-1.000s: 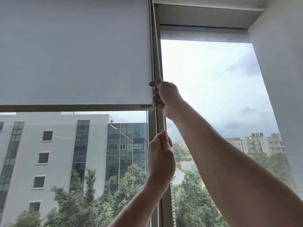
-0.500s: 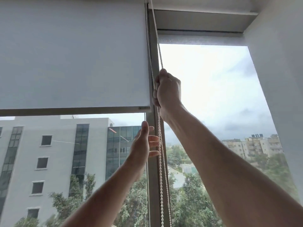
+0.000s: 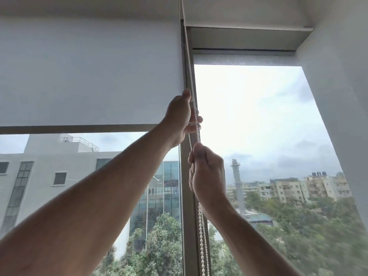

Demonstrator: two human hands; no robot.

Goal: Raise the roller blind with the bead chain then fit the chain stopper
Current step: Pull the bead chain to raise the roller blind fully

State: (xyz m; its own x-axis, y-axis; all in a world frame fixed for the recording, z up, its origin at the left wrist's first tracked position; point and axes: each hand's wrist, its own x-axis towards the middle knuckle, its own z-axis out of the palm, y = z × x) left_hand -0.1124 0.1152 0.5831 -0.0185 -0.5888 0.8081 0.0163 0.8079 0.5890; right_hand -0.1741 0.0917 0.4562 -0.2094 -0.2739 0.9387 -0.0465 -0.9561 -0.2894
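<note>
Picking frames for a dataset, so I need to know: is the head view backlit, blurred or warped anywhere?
Head view: bright overcast sky backlights the left hand and right hand, both on the bead chain; trees at lower right smear; wide-angle bends the wall inward.

Bead chain (image 3: 201, 232) right of roller blind (image 3: 89, 72)

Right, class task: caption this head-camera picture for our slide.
Left hand above right hand, both gripping the bead chain beside a half-raised roller blind.
</note>
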